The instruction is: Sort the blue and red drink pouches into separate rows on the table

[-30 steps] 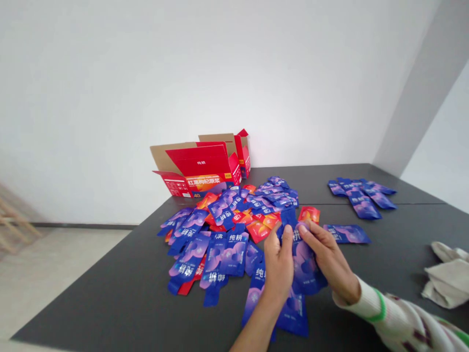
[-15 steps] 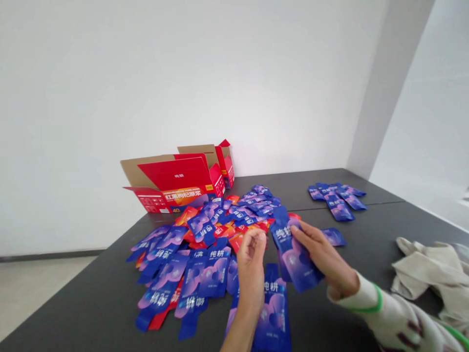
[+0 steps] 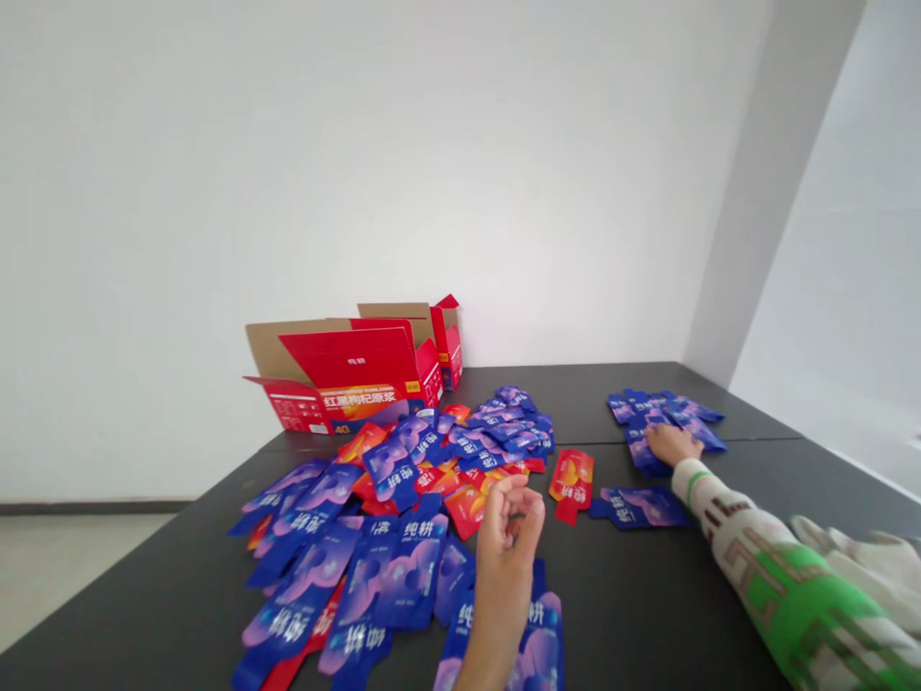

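My left hand [image 3: 512, 533] hovers over the near part of the table, fingers loosely curled and thumb apart, with nothing in it. Under its wrist lie blue-purple pouches [image 3: 543, 638]. Stretched out to the far right, my right hand [image 3: 673, 445] has its fingers on a blue pouch [image 3: 643, 461] at the front of a small group of blue pouches [image 3: 695, 411]; its fingertips are partly hidden. A single blue pouch [image 3: 648, 507] lies nearer, beside a red-orange pouch [image 3: 574, 480]. Left of my left hand spreads a large mixed heap of blue and red pouches [image 3: 417, 566].
Two open red cartons [image 3: 374, 367] with raised flaps stand behind the heap, near the white wall [image 3: 576, 192]. A crumpled off-white cloth [image 3: 863, 561] lies at the right, partly behind my sleeve. A seam crosses the dark table [image 3: 611, 595].
My right hand has carried blue pouches away from my left hand to the far-right group. The red-orange pouch and whole single blue pouch are now uncovered. My left hand stays near the middle.
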A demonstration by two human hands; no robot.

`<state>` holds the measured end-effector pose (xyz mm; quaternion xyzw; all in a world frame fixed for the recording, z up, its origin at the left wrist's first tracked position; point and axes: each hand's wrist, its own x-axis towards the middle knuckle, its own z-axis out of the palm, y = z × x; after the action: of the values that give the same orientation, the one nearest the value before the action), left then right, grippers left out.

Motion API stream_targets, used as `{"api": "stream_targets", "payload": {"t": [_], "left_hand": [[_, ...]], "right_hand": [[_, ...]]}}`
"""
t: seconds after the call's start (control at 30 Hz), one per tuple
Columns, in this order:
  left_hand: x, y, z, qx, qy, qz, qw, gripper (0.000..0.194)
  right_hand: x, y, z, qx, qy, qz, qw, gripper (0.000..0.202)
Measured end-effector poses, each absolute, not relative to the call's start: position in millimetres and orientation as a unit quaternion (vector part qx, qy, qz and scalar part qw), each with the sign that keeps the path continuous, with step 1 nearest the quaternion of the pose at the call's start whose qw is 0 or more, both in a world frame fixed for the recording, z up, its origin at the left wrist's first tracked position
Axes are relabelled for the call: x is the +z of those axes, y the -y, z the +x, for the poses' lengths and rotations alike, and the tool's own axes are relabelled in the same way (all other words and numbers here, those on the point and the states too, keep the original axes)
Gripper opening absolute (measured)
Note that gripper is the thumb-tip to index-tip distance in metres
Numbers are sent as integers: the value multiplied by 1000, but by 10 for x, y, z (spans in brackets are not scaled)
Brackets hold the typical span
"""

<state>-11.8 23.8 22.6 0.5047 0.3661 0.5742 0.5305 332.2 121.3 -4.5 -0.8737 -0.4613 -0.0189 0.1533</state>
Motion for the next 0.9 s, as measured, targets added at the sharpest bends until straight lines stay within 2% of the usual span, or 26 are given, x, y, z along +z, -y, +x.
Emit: {"api": "stream_targets", "payload": {"t": [0.1, 0.23, 0.4, 0.53, 0.73, 0.8, 0.9], "left_hand": [[201, -249, -126, 569, -371, 510, 528, 37], [190, -248, -122, 567, -384, 529, 501, 30], [236, -219, -136, 590, -424, 509, 460, 23], [243, -251, -182, 623, -437, 472, 446, 19], [151, -370, -249, 655, -441, 437, 431, 20], [134, -390, -253, 659, -441, 432, 429, 21], [126, -400, -247, 664, -438, 426, 431, 22]], "right_hand": [[-120, -1259, 3356, -12, 408, -902, 140, 34], [52, -1238, 3301, -35, 402, -903, 147, 45], [289, -1125, 2800, 29, 628, -767, 133, 28], [200, -1122, 2136, 111, 768, -619, 119, 19], [-137, -1290, 1483, 92, 782, -601, 137, 52], [-200, -1348, 1422, 84, 775, -611, 140, 53], [-205, -1466, 1429, 71, 762, -626, 146, 42]]}}
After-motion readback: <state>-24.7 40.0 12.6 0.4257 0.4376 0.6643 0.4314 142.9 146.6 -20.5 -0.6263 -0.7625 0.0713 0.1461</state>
